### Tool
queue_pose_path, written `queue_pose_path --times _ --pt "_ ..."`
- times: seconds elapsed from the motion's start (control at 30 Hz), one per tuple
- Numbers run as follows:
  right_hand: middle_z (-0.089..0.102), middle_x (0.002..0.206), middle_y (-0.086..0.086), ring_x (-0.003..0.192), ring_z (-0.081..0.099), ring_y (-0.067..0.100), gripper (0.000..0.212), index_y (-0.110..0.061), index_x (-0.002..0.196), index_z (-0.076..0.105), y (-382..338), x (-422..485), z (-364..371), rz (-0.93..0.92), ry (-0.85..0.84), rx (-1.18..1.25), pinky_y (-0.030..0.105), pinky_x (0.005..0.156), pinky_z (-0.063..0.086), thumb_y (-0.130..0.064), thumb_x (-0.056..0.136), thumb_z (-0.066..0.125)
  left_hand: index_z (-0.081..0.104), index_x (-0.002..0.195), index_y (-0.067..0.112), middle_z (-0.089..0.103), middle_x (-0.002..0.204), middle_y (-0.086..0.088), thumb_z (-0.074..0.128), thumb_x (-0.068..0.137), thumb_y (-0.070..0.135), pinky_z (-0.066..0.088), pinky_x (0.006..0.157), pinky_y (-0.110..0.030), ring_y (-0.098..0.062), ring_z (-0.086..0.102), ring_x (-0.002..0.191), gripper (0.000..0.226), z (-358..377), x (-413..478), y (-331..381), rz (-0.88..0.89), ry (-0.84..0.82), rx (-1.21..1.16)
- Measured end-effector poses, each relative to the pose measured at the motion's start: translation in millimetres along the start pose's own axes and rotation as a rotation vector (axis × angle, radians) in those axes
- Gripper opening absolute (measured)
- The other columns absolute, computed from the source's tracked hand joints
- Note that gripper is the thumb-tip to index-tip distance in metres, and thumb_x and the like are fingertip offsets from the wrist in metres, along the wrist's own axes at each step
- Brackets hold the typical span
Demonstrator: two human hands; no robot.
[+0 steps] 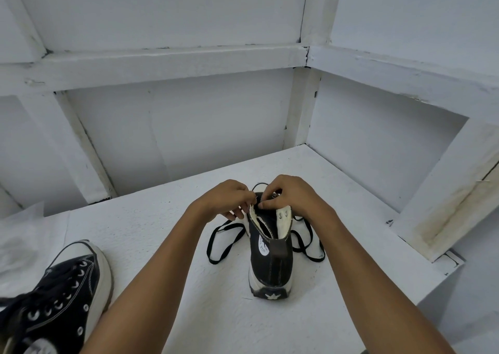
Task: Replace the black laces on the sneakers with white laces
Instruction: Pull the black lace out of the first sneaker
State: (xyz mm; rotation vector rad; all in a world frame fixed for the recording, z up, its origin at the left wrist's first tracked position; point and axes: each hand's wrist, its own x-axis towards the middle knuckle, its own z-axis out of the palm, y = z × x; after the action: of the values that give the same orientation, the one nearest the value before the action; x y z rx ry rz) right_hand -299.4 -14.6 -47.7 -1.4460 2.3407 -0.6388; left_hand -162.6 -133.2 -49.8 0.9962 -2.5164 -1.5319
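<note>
Two sneakers stand on the white table. The middle sneaker stands upright in the middle, heel toward the near edge and toe pointing far. The second sneaker, laced in black, lies at the near left corner, partly cut off by the picture's edge. One black lace hangs loose from the middle sneaker, its loops lying on the table to the left and right of the shoe.

The left hand has its fingers curled, gripping the left flap at the top of the middle sneaker. The right hand pinches the black lace between thumb and fingertip, just beside the left hand.

The table's right edge runs near the right loops. Bare table lies between the two sneakers. White framed walls close the far side and the right.
</note>
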Motion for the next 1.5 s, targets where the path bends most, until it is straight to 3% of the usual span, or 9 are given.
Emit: queue_pose_path --times 0.13,0.27,0.53,0.8,1.0,1.13,1.27,1.4,1.5 --pt "0.067 0.092 -0.009 0.083 0.06 0.011 0.004 -0.025 0.078 0.074 0.1 0.4 -1.7 -0.006 0.033 0.021 0.031 0.072 0.05 -0.023 0.081 0.072 0.065 0.082 0.009 0.063 0.079 -0.002 0.06 0.089 0.021 0.051 0.063 -0.028 -0.016 0.06 0.064 0.015 -0.3 -0.3 -0.3 0.003 -0.004 -0.007" --pt "0.072 0.103 -0.005 0.079 0.058 0.004 0.018 -0.016 0.081 0.053 -1.3 -2.5 -8.4 0.067 0.156 0.763 0.02 0.064 0.04 -0.007 0.095 0.052 0.067 0.085 0.009 0.064 0.081 -0.002 0.059 0.09 0.021 0.052 0.064 -0.027 -0.016 0.061 0.066 0.015 -0.7 -1.1 -1.9 0.001 0.001 -0.014" --pt "0.039 0.052 0.0 0.053 0.044 0.022 0.024 -0.01 0.079 0.046 10.7 0.9 -22.6 0.191 0.337 1.43 0.035 0.056 0.05 -0.005 0.101 0.042 0.066 0.083 0.01 0.065 0.08 -0.002 0.06 0.091 0.022 0.052 0.061 -0.024 -0.014 0.062 0.067 0.016 -0.6 -0.1 -3.0 0.007 0.004 -0.016" --pt "0.058 0.07 -0.008 0.063 0.049 0.006 0.018 -0.017 0.08 0.074 7.4 -12.9 -16.9 0.076 -0.067 0.24 0.02 0.056 0.035 -0.034 0.079 0.078 0.066 0.086 0.009 0.066 0.082 -0.003 0.06 0.09 0.022 0.052 0.062 -0.025 -0.014 0.063 0.067 0.015 -0.4 -0.2 -3.1 0.006 0.004 -0.015" --pt "0.064 0.076 -0.006 0.071 0.055 0.009 0.018 -0.017 0.073 0.066 2.0 -12.8 -14.2 0.044 -0.017 0.355 0.024 0.068 0.042 -0.026 0.087 0.071 0.066 0.087 0.01 0.067 0.085 -0.003 0.058 0.092 0.023 0.053 0.062 -0.024 -0.014 0.064 0.069 0.016 -0.4 -1.1 -3.7 0.01 0.011 -0.007" --pt "0.074 0.103 0.004 0.104 0.065 0.02 0.021 -0.015 0.077 0.055 1.5 -8.4 -18.6 0.065 0.181 0.957 0.037 0.095 0.046 -0.015 0.097 0.055 0.067 0.09 0.009 0.068 0.087 -0.004 0.057 0.093 0.024 0.052 0.062 -0.024 -0.015 0.065 0.071 0.017 -0.2 -2.1 -3.9 0.009 0.015 0.0" --pt "0.063 0.065 0.008 0.056 0.058 0.023 0.024 -0.014 0.08 0.044 4.7 -9.9 -25.0 0.108 0.28 1.537 0.031 0.057 0.054 -0.01 0.103 0.039 0.067 0.089 0.01 0.069 0.085 -0.004 0.057 0.092 0.023 0.053 0.062 -0.023 -0.016 0.066 0.071 0.017 0.5 -1.6 -4.1 0.008 0.013 0.001" --pt "0.034 0.056 -0.003 0.042 0.023 0.009 0.032 -0.019 0.07 0.035 20.9 -9.3 -26.5 0.266 0.472 1.346 0.021 0.04 0.02 -0.017 0.099 0.047 0.067 0.086 0.01 0.069 0.085 -0.004 0.059 0.091 0.023 0.053 0.063 -0.025 -0.016 0.066 0.072 0.016 0.2 -0.9 -4.7 0.005 0.014 0.001" --pt "0.038 0.053 -0.006 0.047 0.029 0.013 0.036 -0.018 0.063 0.038 31.8 -15.5 -25.4 0.293 0.532 0.827 0.025 0.048 0.027 -0.023 0.092 0.058 0.067 0.086 0.009 0.068 0.085 -0.004 0.059 0.091 0.024 0.052 0.063 -0.026 -0.016 0.066 0.072 0.017 1.1 0.1 -3.7 0.012 0.016 0.023"
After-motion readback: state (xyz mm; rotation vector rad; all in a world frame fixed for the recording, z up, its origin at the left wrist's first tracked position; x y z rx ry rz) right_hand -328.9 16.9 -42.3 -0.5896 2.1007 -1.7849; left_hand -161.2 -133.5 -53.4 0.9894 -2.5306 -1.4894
